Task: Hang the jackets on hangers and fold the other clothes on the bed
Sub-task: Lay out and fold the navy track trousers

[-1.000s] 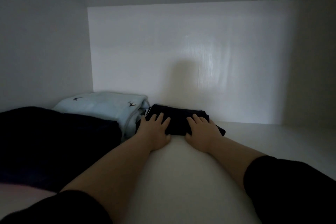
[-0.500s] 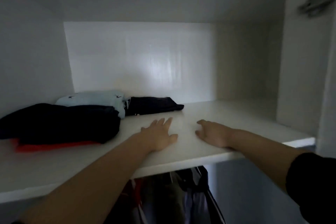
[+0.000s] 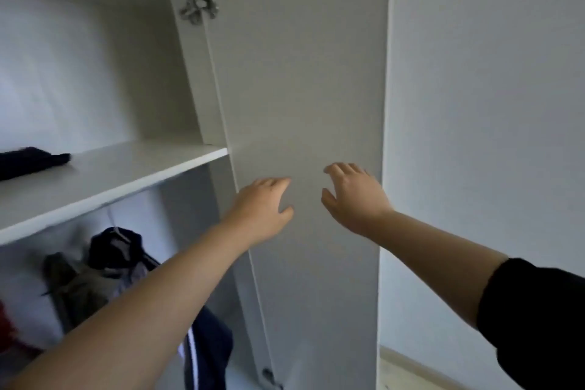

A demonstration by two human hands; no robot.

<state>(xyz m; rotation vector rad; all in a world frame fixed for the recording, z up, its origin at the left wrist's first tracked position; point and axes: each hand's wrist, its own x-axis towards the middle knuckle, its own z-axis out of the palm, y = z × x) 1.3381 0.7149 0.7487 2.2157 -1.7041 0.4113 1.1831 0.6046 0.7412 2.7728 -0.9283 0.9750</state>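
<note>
Fingers relaxed, left hand (image 3: 261,210) and right hand (image 3: 356,198) hold nothing before door (image 3: 300,73); dark garment (image 3: 28,163) lies on shelf (image 3: 126,174), well left of the 2 hands.

A white wardrobe shelf (image 3: 133,168) is carrying a dark folded garment (image 3: 30,161), which is lying flat toward its left, partly running out of view.

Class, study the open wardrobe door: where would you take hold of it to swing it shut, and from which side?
Probably best to take the wardrobe door by its free vertical edge, opposite the hinge, coming from the right with fingers wrapped round it. Its visible face is flat, no handle shows, and the right hand hovers nearest that edge.
</note>
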